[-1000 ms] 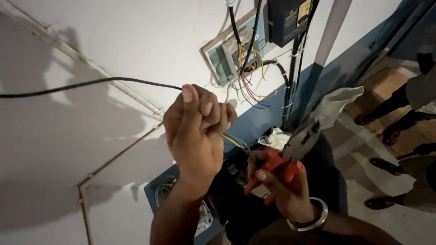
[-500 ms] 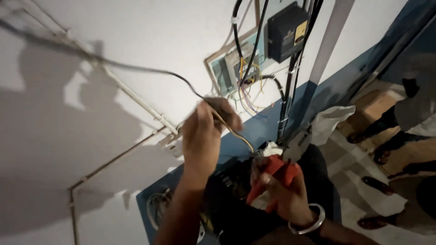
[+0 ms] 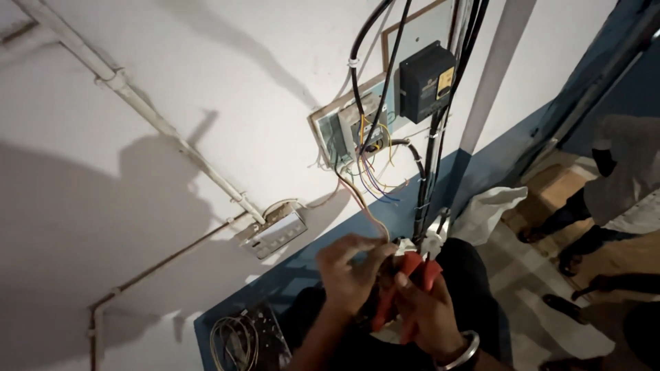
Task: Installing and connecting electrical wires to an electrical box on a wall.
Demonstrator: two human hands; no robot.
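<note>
The right hand [image 3: 430,312] grips red-handled pliers [image 3: 405,288], while at its nine o'clock the left hand [image 3: 350,275] pinches a thin wire [image 3: 361,203].

Matt white plaster on the wall [image 3: 172,62], a little uneven. Smooth plastic pipe [image 3: 137,103] at 10 o'clock. Glossy red plastic grips on the pliers [image 3: 405,288], held in the right hand [image 3: 426,316]. Shiny metal bangle [image 3: 462,352] at 5 o'clock. Smooth black plastic box [image 3: 426,81] at 1 o'clock. Thin plastic-coated wires [image 3: 368,182] near the left hand [image 3: 347,271].
</note>
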